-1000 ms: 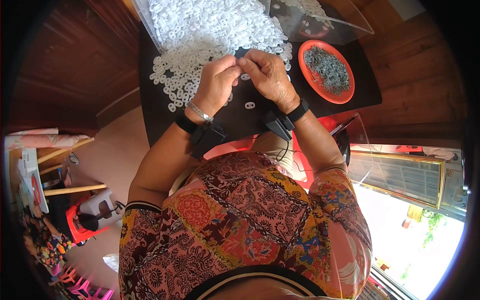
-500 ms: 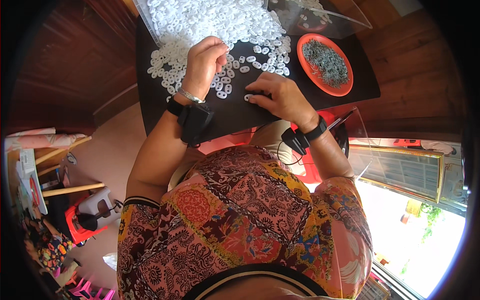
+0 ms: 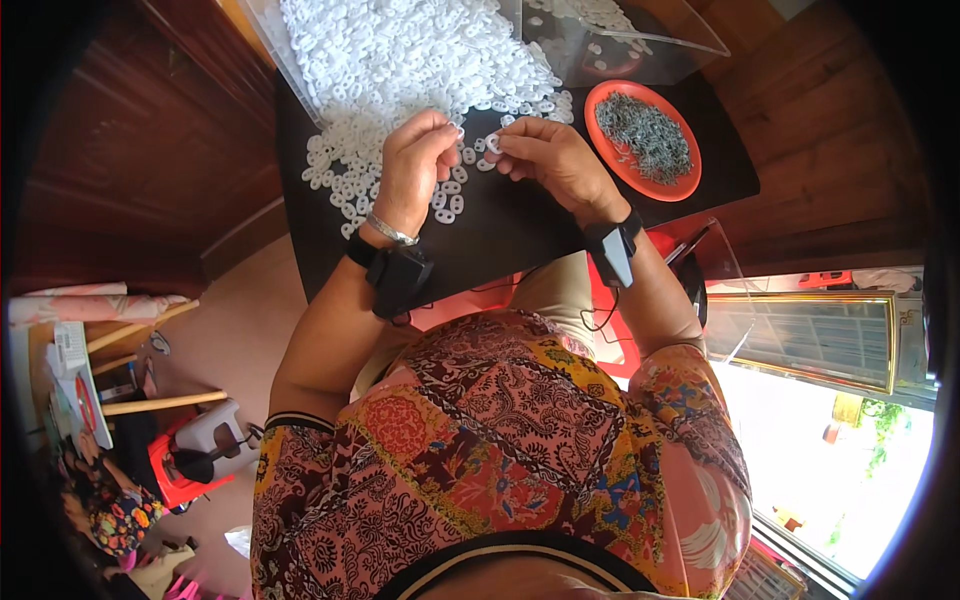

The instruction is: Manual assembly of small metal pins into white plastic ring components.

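Above the dark table my right hand [image 3: 555, 165] pinches a small white oval plastic piece [image 3: 493, 144] with two holes between thumb and forefinger. My left hand [image 3: 412, 165] faces it, fingers curled closed, with a bit of a similar white piece [image 3: 459, 131] showing at the fingertips. A narrow gap separates the two hands. Loose two-holed white pieces [image 3: 345, 180] lie spread beside and beneath my left hand. Behind them rises a large heap of the same pieces [image 3: 410, 55].
An orange plate [image 3: 601, 135] of small grey metal pieces, screw-like in shape, stands right of my right hand. Clear plastic bin walls [image 3: 665, 50] edge the heap at the back. The dark tabletop [image 3: 500, 225] ends close to my body. Another person [image 3: 120, 515] shows at lower left.
My right hand has lifted a white piece off the table and moved up and left toward my left hand. My left hand has come slightly lower in the view.
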{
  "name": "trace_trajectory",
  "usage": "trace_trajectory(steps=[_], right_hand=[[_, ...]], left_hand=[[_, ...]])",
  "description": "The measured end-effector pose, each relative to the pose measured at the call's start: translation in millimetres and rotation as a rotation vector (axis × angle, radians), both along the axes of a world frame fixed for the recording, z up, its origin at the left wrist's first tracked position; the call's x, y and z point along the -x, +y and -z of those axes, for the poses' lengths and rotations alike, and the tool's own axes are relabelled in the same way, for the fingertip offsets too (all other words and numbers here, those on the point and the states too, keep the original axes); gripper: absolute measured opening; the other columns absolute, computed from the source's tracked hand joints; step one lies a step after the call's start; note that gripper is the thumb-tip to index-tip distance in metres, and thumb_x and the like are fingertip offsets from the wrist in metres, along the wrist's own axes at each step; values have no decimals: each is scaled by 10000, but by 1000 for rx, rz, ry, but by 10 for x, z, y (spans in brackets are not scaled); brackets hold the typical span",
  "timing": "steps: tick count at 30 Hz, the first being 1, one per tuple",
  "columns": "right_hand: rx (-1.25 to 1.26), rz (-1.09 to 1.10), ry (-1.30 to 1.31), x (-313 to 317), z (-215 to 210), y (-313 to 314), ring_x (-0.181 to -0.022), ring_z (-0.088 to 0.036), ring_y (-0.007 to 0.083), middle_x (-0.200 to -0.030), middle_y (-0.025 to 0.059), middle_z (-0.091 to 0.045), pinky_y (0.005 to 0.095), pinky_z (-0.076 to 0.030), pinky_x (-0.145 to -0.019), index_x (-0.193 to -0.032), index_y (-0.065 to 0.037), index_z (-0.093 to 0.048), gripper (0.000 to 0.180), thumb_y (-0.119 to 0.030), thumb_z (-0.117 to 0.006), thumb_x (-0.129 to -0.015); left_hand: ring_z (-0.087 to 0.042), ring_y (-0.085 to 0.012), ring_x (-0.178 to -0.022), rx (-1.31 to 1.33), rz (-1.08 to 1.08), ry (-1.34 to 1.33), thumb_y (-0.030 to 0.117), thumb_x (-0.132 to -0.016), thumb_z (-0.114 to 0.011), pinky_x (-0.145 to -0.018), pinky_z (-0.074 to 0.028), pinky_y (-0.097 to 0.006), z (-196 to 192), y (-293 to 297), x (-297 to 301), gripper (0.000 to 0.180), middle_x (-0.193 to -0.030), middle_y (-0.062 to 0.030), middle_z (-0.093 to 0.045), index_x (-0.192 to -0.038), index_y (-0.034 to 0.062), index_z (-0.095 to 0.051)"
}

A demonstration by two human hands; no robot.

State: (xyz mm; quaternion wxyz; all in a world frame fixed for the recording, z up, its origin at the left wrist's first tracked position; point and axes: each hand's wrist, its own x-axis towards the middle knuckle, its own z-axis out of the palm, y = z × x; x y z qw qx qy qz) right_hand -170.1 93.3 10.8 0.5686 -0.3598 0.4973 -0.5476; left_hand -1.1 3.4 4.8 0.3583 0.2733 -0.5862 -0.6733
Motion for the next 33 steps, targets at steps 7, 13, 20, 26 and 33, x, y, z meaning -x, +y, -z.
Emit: trace_trajectory(steps=[7,13,20,26,33], right_hand=[[34,-2,-289,12,124,-104,-711,-587,112,-857,79,-647,229,-474,-673,-1029,-6,-585,180,-104,-563,-879],[58,37,-268,-22,140,-124,-722,-592,114,-871,78,-646,233,-479,-684,-1048,-6,-578,187,-89,-554,-883],[161,125,-41,-114,123,-75,-765,-592,101,-883,47,-635,221,-473,-717,-1025,-17,-596,177,-101,-593,-869],[212,163,46,-120,150,-74,-770,-586,91,-880,40,-636,213,-465,-710,-1021,-13,-613,175,-91,-598,-865],[272,199,165,-149,170,-83,-721,-561,67,-819,23,-630,205,-469,-671,-1007,21,-618,188,-83,-609,-851]], left_hand=[[-414,-51,-507,-12,21,-3,170,-841,-532,-469,-314,-192,-31,43,22,175,-593,7,-503,-719,47,-562],[-421,-53,-506,-41,53,-21,174,-845,-527,-466,-318,-190,8,69,40,167,-601,3,-507,-755,41,-572],[-410,-47,-544,-35,77,-100,169,-864,-493,-509,-322,-187,17,85,51,182,-622,22,-494,-719,66,-536],[-410,-46,-547,-35,74,-153,174,-861,-497,-509,-322,-185,29,99,61,179,-624,25,-492,-722,67,-532],[-421,-56,-497,-4,45,-133,179,-842,-522,-459,-327,-194,81,103,85,181,-594,2,-499,-721,48,-553]])
